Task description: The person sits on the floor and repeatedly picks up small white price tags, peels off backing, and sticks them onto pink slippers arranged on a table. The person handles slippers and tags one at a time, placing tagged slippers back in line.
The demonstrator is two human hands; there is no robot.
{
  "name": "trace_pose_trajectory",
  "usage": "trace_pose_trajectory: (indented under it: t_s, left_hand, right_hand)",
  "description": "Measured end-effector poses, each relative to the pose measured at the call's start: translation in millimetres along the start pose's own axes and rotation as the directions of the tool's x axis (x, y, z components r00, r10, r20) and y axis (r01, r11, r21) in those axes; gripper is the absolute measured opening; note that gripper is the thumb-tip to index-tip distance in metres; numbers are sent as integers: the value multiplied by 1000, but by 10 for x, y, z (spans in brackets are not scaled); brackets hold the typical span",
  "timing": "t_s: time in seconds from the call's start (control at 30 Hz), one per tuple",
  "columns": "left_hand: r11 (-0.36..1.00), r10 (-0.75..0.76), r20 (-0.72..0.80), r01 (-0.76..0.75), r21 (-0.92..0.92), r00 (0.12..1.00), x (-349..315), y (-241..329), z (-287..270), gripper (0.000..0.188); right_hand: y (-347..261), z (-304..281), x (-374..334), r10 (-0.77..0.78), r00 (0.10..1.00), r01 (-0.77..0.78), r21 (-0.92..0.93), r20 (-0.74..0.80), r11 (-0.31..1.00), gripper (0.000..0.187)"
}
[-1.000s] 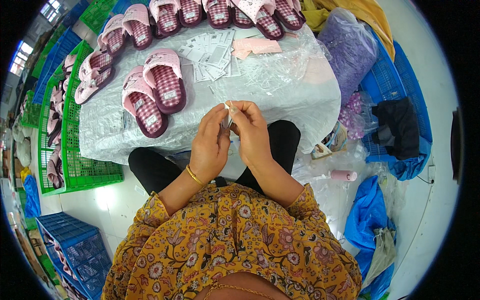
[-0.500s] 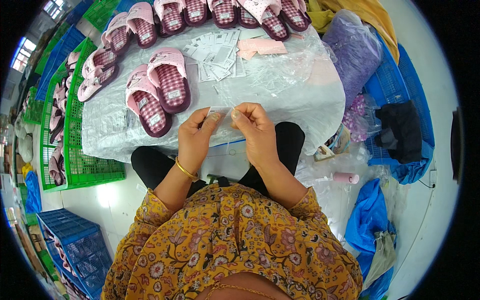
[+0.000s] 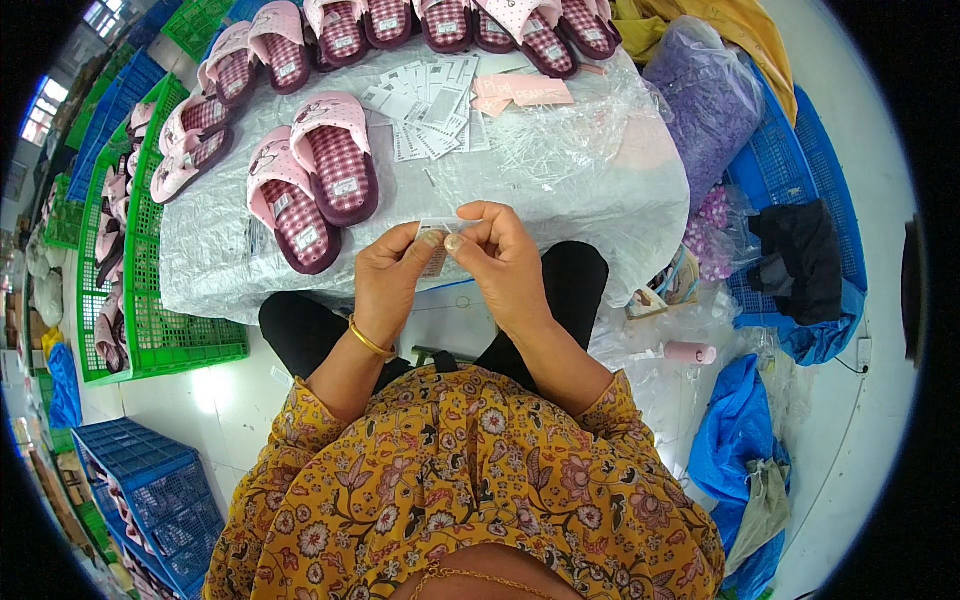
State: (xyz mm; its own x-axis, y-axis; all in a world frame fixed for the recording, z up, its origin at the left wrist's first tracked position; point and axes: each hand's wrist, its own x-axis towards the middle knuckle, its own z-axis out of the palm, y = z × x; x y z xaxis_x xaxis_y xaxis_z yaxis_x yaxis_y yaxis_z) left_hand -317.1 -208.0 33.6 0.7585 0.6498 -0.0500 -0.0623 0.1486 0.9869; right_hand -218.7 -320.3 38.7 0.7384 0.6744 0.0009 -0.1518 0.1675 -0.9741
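Both hands are raised over the lap at the near edge of the table (image 3: 590,215), which is covered with clear plastic sheeting. A small white card (image 3: 440,224) with fine print is located between them, held upright near the thumb tips.

Left hand (image 3: 388,275): closed in a pinch, thumb in front of the card and fingers behind its left side. A gold bracelet (image 3: 370,340) is worn on the left wrist.

Right hand (image 3: 500,265): thumb and forefinger brought nearly together at the card's right side, remaining fingers curled. The thumb tip is at the card; whether this hand grips the card itself or a thin strand cannot be determined.

Beyond the left hand, well apart from the card, a pair of pink slippers (image 3: 335,165) with checked insoles lies on the table, toes pointing away from the person. Ahead of the hands are loose printed cards (image 3: 432,100), overlapping, with pink paper tags (image 3: 525,92) beside them. To the right of these lies a spread of thin clear strands (image 3: 545,150). Further slippers (image 3: 445,25) line the far and left edges of the table. A green crate (image 3: 190,345) holding slippers stands at the left.
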Motion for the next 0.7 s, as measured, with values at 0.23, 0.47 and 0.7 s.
trace_pose_trajectory:
  t_s: [0.23,0.47,0.7]
  left_hand:
    - [950,151,-24,-139,281,988,-23,-36,21,14]
    - [284,700,317,-657,699,640,30,32,12,20]
    - [988,-49,183,21,153,982,-34,-18,-167,15]
  right_hand:
    - [-10,-7,-12,13,1000,-13,-11,-12,1000,32]
    - [37,-44,-21,-6,1000,7,-114,7,993,19]
    - [125,-185,-45,42,994,-27,-142,103,990,16]
